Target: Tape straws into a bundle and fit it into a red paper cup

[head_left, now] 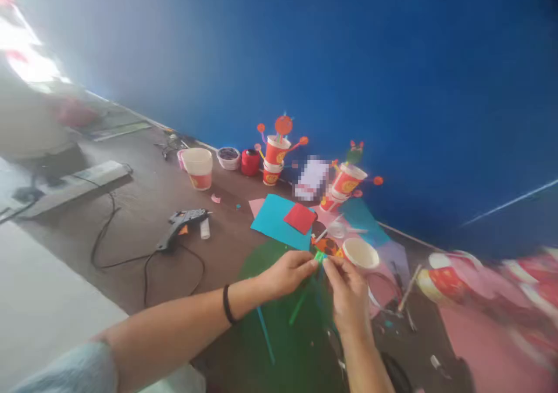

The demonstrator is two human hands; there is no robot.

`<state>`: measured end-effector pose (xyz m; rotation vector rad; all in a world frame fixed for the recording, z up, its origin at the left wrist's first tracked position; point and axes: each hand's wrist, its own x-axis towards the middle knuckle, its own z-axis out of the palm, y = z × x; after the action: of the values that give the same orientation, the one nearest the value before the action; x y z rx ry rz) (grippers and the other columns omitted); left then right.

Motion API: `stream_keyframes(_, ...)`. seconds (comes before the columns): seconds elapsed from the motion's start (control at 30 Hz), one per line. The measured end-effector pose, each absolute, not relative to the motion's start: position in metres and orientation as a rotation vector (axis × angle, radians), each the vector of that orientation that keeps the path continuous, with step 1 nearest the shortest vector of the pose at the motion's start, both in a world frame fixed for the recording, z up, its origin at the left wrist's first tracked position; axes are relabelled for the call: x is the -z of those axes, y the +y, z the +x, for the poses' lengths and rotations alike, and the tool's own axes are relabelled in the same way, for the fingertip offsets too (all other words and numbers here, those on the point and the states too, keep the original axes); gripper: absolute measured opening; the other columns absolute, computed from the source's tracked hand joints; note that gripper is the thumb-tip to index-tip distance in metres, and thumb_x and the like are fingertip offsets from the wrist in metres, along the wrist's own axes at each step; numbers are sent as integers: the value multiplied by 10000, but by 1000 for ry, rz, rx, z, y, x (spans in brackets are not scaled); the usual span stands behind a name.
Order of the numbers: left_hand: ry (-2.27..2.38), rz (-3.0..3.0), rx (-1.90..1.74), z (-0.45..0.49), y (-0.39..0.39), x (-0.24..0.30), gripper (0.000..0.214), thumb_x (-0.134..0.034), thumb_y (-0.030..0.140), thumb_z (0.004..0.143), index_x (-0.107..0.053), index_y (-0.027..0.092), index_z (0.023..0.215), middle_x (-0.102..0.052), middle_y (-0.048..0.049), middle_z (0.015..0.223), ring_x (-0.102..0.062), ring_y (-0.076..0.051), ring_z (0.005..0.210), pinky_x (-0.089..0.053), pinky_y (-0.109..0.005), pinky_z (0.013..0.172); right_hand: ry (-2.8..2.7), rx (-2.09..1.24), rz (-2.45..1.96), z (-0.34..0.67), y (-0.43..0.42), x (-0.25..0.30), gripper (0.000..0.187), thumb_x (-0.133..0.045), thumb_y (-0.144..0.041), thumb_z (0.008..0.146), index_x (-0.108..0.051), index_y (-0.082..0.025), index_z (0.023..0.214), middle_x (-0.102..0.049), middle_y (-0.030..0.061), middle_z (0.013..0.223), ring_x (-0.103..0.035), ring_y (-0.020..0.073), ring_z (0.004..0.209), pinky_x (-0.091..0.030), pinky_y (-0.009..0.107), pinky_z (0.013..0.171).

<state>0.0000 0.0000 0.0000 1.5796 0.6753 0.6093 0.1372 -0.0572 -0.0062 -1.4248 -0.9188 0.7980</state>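
Above a dark green round sheet (270, 282), the fingertips of both my hands meet around a bright green straw (319, 257) with a small blue bit beside it. My left hand (288, 274), closed in a pinch, grips the green end from the left. From the right, my right hand (349, 291) pinches the same spot; its fingers partly hide the piece. A green length slants down below the hands, seemingly part of that straw. On the green sheet lies a blue straw (265, 335), partly covered by my left forearm.
A glue gun (181, 227) and its cord lie left. Behind my hands are blue paper (279, 221), a red square (300, 218) and a white cup (361, 254). Decorated stacked cups (277, 152) and a pail-like cup (199, 169) stand near the blue wall (349, 61).
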Motion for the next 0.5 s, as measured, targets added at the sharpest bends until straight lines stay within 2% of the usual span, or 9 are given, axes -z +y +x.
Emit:
stream_keyframes(0.17,757,1739,-641,1,-2,-2,367,-389,458,873,-460,155,679,-371,50,602,-326,-83,574,-284,-196,508,-939,-818,-1434,135,-55,5,258,-675,-394,731,-676,-153,822,-466,-64,479,-406,80,464,-376,204,481)
stream_keyframes(0.4,614,1621,-586,1,-3,2,417,-369,482,888,-518,148,687,-573,-6,656,-488,-96,586,-373,-195,549,-834,-935,-1369,132,-58,2,272,-701,-391,707,-690,-145,821,-390,-81,443,-366,72,418,-326,196,396)
stream_keyframes(0.5,601,1453,-617,5,-6,9,418,-382,522,874,-512,154,724,-600,-17,656,-532,-103,551,-399,-201,520,-790,-1002,-1323,132,-57,5,293,-696,-401,710,-694,-143,849,-369,-86,442,-339,60,397,-289,187,367)
